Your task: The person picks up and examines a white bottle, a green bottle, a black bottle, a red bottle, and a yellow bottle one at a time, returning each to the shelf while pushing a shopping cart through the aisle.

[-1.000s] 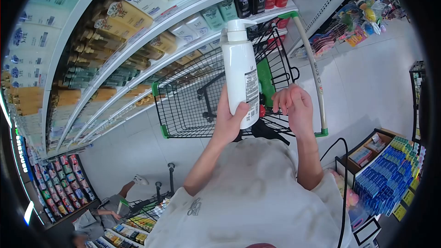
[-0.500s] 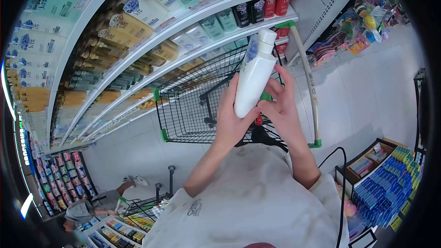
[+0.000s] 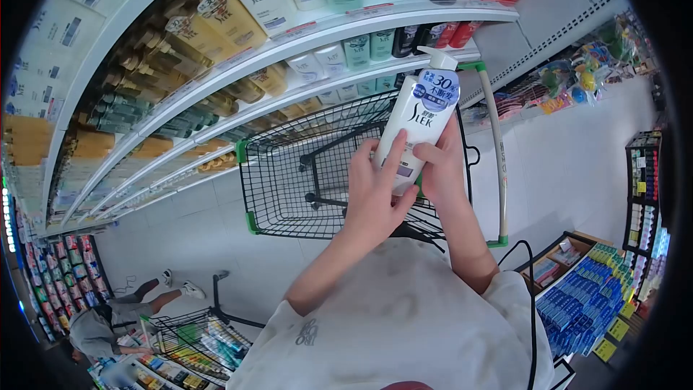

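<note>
A white pump bottle (image 3: 422, 119) with a round purple label and the word SLEK stands tilted in front of my chest, its front facing me. My left hand (image 3: 374, 191) grips its lower left side, one finger lying across the front. On the right side, my right hand (image 3: 442, 166) holds the bottle, with the thumb on its front. Below and behind both hands is a black wire shopping cart (image 3: 289, 191) with green corners and a pale handle (image 3: 498, 166).
Shelves (image 3: 289, 37) of bottles curve along the left and top. Another person (image 3: 101, 328) is beside a second cart (image 3: 195, 339) at lower left. Blue boxes (image 3: 588, 300) fill a display at lower right. Hanging toys (image 3: 577, 79) are at upper right.
The bottle has turned from its side to its labelled front, and both hands have shifted their grip on it. The other person and cart appear farther left.
</note>
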{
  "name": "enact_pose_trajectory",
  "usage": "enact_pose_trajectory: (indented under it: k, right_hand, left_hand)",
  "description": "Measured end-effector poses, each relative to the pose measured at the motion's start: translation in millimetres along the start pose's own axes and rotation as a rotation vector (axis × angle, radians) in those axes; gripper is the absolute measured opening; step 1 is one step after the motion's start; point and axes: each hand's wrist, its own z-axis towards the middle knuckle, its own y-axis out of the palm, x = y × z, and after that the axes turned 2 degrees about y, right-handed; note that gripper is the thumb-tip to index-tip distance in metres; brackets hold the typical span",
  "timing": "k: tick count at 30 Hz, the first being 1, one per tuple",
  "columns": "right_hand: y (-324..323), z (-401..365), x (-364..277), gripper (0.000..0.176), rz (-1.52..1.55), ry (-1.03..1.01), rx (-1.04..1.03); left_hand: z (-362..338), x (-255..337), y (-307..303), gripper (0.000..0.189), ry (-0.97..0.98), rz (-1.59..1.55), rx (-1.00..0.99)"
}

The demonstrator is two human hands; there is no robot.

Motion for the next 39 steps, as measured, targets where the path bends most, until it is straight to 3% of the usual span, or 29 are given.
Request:
enact_pose_trajectory:
  k: [5, 8, 11, 13, 16, 21, 25, 29, 32, 36, 39]
  right_hand:
    - [22, 36, 31, 0.071, 0.052, 0.127, -0.078]
    - [45, 57, 45, 0.068, 0.104, 0.112, -0.128]
    - [73, 64, 48, 0.071, 0.014, 0.042, -0.186]
    - [85, 69, 49, 0.070, -0.019, 0.004, -0.210]
    - [104, 76, 39, 0.067, -0.369, -0.141, -0.186]
    - [124, 91, 29, 0.062, -0.434, -0.138, -0.105]
    - [128, 116, 34, 0.063, -0.417, -0.331, -0.142]
    - [145, 156, 19, 0.067, -0.575, -0.619, -0.161]
    - [147, 197, 14, 0.071, -0.574, -0.659, -0.127]
    - [156, 231, 18, 0.076, -0.540, -0.697, -0.211]
    - [153, 249, 28, 0.081, -0.537, -0.682, -0.228]
  left_hand:
    - [2, -66, -24, 0.083, -0.097, -0.430, 0.105]
    - [10, -81, -42, 0.071, -0.415, -1.228, 0.090]
    - [21, -103, -61, 0.068, -0.506, -1.426, 0.033]
    - [28, -117, -63, 0.067, -0.440, -1.392, 0.032]
    - [40, -130, -67, 0.070, -0.217, -1.344, 0.099]
    - [71, -155, -73, 0.068, -0.097, -1.352, 0.048]
    - [103, -159, -87, 0.063, -0.053, -1.226, 0.120]
    - [95, -176, -110, 0.053, -0.254, -1.128, 0.161]
    - [59, -219, -106, 0.036, -0.390, -1.099, 0.229]
    - [-14, -268, -114, 0.022, -0.598, -1.064, 0.517]
    - [-77, -307, -128, 0.019, -0.687, -0.844, 0.743]
